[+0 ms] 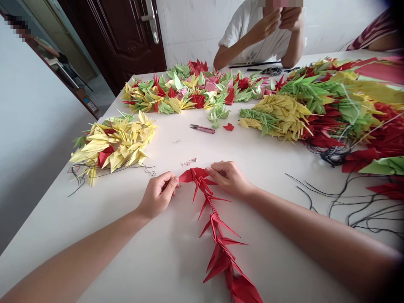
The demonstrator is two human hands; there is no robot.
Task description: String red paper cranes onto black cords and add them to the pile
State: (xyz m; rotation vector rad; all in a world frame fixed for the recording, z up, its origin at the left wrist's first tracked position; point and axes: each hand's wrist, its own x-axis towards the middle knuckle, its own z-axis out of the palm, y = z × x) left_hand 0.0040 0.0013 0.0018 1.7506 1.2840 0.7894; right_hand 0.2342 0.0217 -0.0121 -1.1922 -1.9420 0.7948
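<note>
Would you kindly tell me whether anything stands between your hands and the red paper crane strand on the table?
Nothing visible stands in the way: the left hand and right hand are both already touching the top of the red paper crane strand.

The slender, bare left forearm (78, 256) enters from seven o'clock and the slender, bare right forearm (315, 235) from four o'clock, each smooth and tapering to a narrow wrist. The rounded left hand (157, 195) and rounded right hand (229, 179) end in slim fingers (168, 182), and both are bare.
</note>
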